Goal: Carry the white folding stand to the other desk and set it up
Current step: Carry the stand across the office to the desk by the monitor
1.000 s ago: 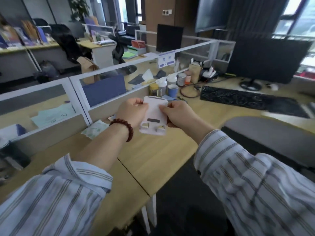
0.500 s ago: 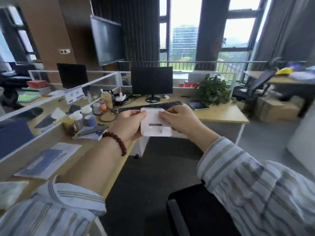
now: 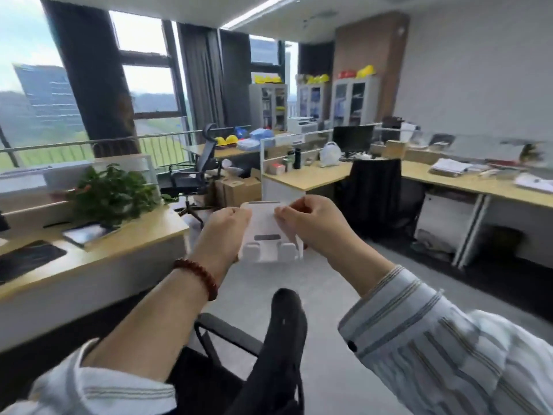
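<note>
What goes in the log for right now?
phase: carrying | stand: in air, off desk | left hand: holding | right hand: holding | setup: not done

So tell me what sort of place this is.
Most likely an open-plan office. Wooden desks with low partitions, a black swivel chair and a dark monitor fill the room. Both hands hold the white folding stand in the aisle.

Both forearms stretched forward, left hand [image 3: 225, 232] and right hand [image 3: 311, 224] raised mid-air, fingers curled shut, thumbs facing inward.
</note>
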